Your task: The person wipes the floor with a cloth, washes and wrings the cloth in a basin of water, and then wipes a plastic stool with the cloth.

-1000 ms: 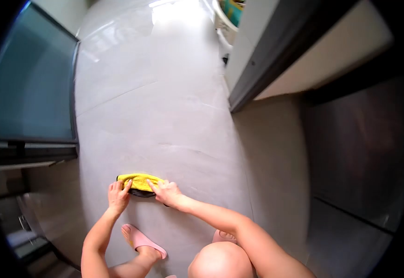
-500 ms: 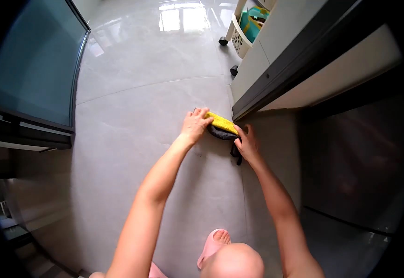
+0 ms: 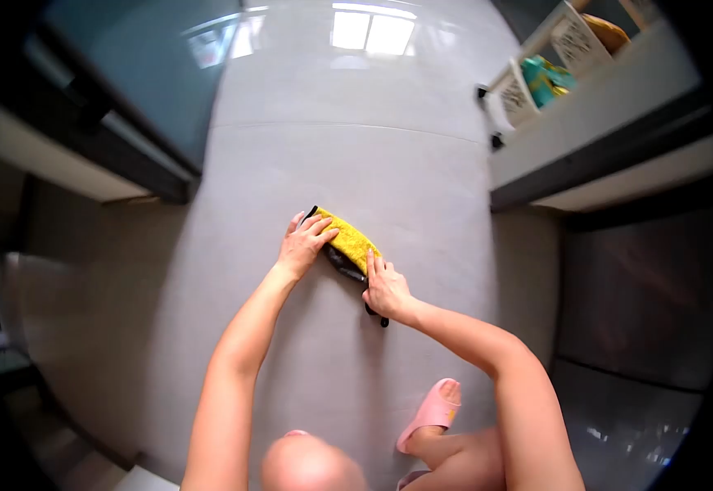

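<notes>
1. Glossy grey floor (image 3: pixel 332 164) lay beneath.
2. The fuzzy yellow-and-black elongated cloth (image 3: pixel 350 240) slanted bodyward from under the left hand (image 3: pixel 302 247) to the right hand (image 3: pixel 388 290).
3. Left fingers were spread; right fingers pressed together, grip unclear.

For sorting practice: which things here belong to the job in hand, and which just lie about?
Job:
- folded yellow-and-black cloth
- left hand, right hand
- glossy grey floor

Lying about:
- white openwork plastic basket
- teal-and-yellow bag inside

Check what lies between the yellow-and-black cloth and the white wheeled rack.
Between the cloth and the rack lies bare grey floor, crossed by one thin seam; the current head view shows this.
</notes>
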Demonstrator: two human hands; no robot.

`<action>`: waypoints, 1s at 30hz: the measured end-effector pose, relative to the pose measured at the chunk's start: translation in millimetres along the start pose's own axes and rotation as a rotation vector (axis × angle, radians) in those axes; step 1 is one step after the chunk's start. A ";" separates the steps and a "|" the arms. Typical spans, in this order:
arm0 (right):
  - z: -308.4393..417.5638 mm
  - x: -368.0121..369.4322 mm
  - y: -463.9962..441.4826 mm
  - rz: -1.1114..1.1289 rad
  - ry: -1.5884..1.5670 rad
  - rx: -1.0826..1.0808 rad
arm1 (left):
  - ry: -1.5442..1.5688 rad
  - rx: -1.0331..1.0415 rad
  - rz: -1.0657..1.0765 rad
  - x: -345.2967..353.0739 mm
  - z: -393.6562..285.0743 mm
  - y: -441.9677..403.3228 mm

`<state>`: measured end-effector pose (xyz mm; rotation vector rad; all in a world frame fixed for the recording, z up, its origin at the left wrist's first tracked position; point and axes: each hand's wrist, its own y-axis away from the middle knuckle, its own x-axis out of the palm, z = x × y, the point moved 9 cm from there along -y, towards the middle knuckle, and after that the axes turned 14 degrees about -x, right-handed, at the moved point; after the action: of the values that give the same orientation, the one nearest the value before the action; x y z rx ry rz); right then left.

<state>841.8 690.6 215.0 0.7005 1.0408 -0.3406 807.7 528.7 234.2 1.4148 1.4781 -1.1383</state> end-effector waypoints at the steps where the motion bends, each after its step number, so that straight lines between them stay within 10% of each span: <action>1: 40.8 8.7 -18.0 0.000 -0.014 -0.061 | -0.041 -0.047 0.001 -14.0 37.8 26.5; 8: 232.2 50.9 -95.3 -0.036 -0.162 -0.220 | -0.132 -0.238 -0.109 -84.4 198.0 177.9; 15: 412.0 96.5 -144.7 0.003 0.008 -0.668 | -0.247 -0.860 -0.030 -130.9 310.2 399.7; 22: 451.5 100.1 -114.5 0.087 0.330 -1.248 | -0.217 -1.204 0.041 -94.6 168.6 514.7; 30: 285.3 28.6 -98.4 0.015 0.243 -1.359 | 0.055 -0.932 -0.002 -39.4 25.3 357.0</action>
<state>990.1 427.9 244.7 -0.4921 1.2170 0.4856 1165.2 485.4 233.1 0.7786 1.7080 -0.2908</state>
